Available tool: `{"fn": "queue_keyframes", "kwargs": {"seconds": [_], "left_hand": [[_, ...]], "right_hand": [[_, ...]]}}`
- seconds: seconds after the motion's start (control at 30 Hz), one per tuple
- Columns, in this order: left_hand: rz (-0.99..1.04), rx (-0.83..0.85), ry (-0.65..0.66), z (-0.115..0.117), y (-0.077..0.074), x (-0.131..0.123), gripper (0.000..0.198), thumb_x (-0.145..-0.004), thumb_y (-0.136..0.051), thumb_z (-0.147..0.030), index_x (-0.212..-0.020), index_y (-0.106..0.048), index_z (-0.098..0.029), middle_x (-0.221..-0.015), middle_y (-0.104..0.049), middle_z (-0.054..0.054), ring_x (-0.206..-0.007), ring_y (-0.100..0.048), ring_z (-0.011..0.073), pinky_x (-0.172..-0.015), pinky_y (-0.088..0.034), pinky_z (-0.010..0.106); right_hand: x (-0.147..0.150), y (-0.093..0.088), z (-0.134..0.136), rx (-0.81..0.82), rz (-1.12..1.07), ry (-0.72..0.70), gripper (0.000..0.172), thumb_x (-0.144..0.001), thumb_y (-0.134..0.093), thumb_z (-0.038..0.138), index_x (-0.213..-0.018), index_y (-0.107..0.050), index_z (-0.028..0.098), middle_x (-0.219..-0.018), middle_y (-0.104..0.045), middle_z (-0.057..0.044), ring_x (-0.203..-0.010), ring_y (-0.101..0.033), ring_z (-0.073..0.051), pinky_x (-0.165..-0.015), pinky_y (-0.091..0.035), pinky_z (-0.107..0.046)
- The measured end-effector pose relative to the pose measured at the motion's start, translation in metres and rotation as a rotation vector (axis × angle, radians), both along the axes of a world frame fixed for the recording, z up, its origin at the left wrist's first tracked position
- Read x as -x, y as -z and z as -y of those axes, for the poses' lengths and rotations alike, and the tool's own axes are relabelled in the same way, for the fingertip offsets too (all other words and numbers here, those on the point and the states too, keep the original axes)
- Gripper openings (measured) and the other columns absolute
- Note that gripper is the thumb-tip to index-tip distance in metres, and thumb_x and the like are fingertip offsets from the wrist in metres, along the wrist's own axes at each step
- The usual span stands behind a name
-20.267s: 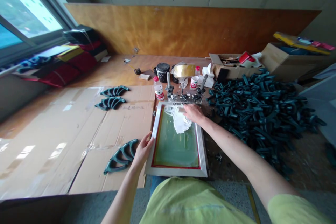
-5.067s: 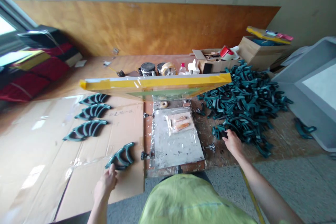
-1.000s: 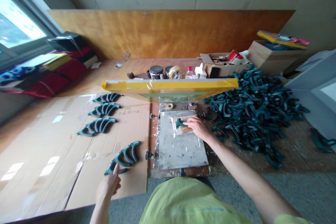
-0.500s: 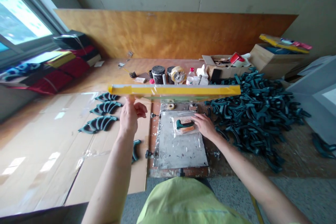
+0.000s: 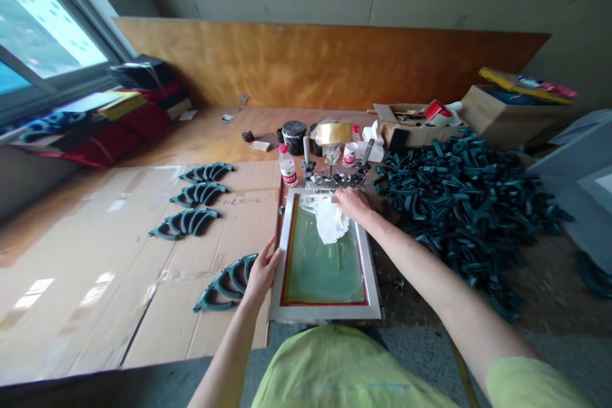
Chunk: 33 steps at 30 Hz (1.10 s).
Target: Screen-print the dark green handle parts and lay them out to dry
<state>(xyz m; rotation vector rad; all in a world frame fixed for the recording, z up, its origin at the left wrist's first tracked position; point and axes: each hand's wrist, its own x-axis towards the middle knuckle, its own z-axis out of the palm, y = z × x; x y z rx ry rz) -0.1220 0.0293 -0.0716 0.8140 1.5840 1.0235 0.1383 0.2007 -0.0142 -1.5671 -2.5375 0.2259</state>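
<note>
A silk-screen printing frame lies lowered flat in front of me, with green mesh and a grey border. My left hand holds the left border near its middle. White ink covers part of the upper mesh. At the far end, my right hand is closed on what looks like a squeegee, mostly hidden by the fingers. Left of the frame, dark green curved handles lie nested on cardboard, close to my left hand. The handle seen earlier on the plate is covered by the screen.
A large heap of dark green handles lies to the right. Behind the screen stand the hinge clamps, a bottle, a black tub and a tape roll. Open cardboard boxes stand at the back right.
The screen has swung down from its raised position onto the plate. My left hand came down along its left border; my right hand left the bagged handle and moved to the screen's far end.
</note>
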Motion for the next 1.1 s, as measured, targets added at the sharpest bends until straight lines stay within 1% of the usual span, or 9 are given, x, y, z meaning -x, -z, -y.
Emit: {"fn": "queue_keyframes", "kwargs": {"seconds": [0.1,0.27,0.4,0.5,0.6,0.77,0.87,1.0,1.1], "left_hand": [[-0.001,0.006,0.016,0.000,0.003,0.003,0.085,-0.072,-0.069,-0.060,-0.142,-0.049,-0.017,-0.080,-0.071,0.004,-0.062,-0.061,0.0149,-0.052,-0.043,0.022],[-0.008,0.020,0.014,0.002,0.004,0.004,0.082,-0.071,-0.068,-0.063,-0.137,-0.054,-0.016,-0.083,-0.072,0.005,-0.062,-0.060,0.0151,-0.052,-0.043,0.022],[-0.001,0.030,0.004,0.002,0.002,0.002,0.082,-0.069,-0.068,-0.065,-0.133,-0.057,-0.015,-0.077,-0.071,0.003,-0.061,-0.060,0.0154,-0.054,-0.043,0.023],[-0.004,0.022,-0.007,0.001,-0.001,0.001,0.077,-0.070,-0.069,-0.063,-0.129,-0.059,-0.015,-0.075,-0.070,0.003,-0.063,-0.061,0.0160,-0.055,-0.045,0.023],[0.007,0.023,-0.017,0.001,-0.003,0.000,0.073,-0.070,-0.069,-0.062,-0.126,-0.061,-0.015,-0.075,-0.071,0.003,-0.063,-0.062,0.0166,-0.055,-0.046,0.024],[0.009,0.023,-0.007,0.002,-0.005,0.000,0.071,-0.070,-0.070,-0.060,-0.124,-0.062,-0.014,-0.075,-0.072,0.004,-0.062,-0.063,0.0164,-0.054,-0.046,0.024],[0.021,0.021,-0.019,0.002,-0.015,-0.002,0.073,-0.069,-0.071,-0.059,-0.125,-0.061,-0.013,-0.070,-0.069,0.002,-0.062,-0.062,0.0162,-0.054,-0.046,0.023],[0.083,0.007,0.000,0.003,-0.042,-0.001,0.080,-0.068,-0.074,-0.057,-0.134,-0.055,-0.016,-0.063,-0.064,-0.003,-0.058,-0.060,0.0144,-0.053,-0.046,0.022],[0.186,-0.030,0.000,-0.003,-0.063,0.004,0.071,-0.072,-0.068,-0.062,-0.127,-0.060,-0.019,-0.068,-0.066,-0.002,-0.058,-0.061,0.0143,-0.054,-0.048,0.023]], "right_hand": [[0.002,0.005,0.019,-0.002,0.076,0.004,0.017,-0.084,-0.056,0.011,-0.097,-0.066,0.015,-0.098,-0.069,-0.013,-0.095,-0.062,-0.026,-0.083,-0.046,-0.033],[-0.011,0.001,0.062,0.010,0.128,-0.273,0.024,-0.079,-0.053,0.004,-0.093,-0.066,0.017,-0.095,-0.069,-0.009,-0.094,-0.061,-0.023,-0.075,-0.045,-0.030],[-0.028,-0.011,0.064,0.036,0.125,-0.443,0.024,-0.075,-0.054,0.002,-0.085,-0.066,0.020,-0.088,-0.069,-0.005,-0.087,-0.060,-0.020,-0.069,-0.042,-0.028],[-0.026,-0.012,0.053,0.010,0.072,-0.410,0.017,-0.076,-0.057,0.007,-0.078,-0.065,0.022,-0.082,-0.067,-0.003,-0.083,-0.059,-0.020,-0.068,-0.042,-0.028],[-0.016,0.003,0.057,-0.121,0.018,-0.319,0.020,-0.080,-0.052,0.005,-0.083,-0.066,0.019,-0.086,-0.067,-0.007,-0.092,-0.057,-0.023,-0.076,-0.043,-0.032],[-0.018,0.019,0.079,-0.144,-0.034,-0.424,0.022,-0.084,-0.050,0.004,-0.085,-0.068,0.017,-0.087,-0.066,-0.008,-0.092,-0.056,-0.022,-0.077,-0.046,-0.032],[-0.018,0.004,0.059,-0.119,-0.115,-0.367,0.012,-0.085,-0.062,0.012,-0.092,-0.069,0.020,-0.086,-0.067,-0.005,-0.088,-0.059,-0.020,-0.077,-0.047,-0.030],[-0.002,-0.025,0.008,-0.130,-0.135,-0.133,0.053,-0.079,-0.077,0.025,-0.129,-0.059,0.028,-0.099,-0.068,-0.005,-0.093,-0.062,-0.021,-0.080,-0.049,-0.030],[-0.008,-0.040,-0.019,-0.208,-0.134,0.020,0.060,-0.080,-0.075,0.030,-0.136,-0.054,0.029,-0.106,-0.066,-0.008,-0.095,-0.063,-0.024,-0.080,-0.050,-0.032]]}}
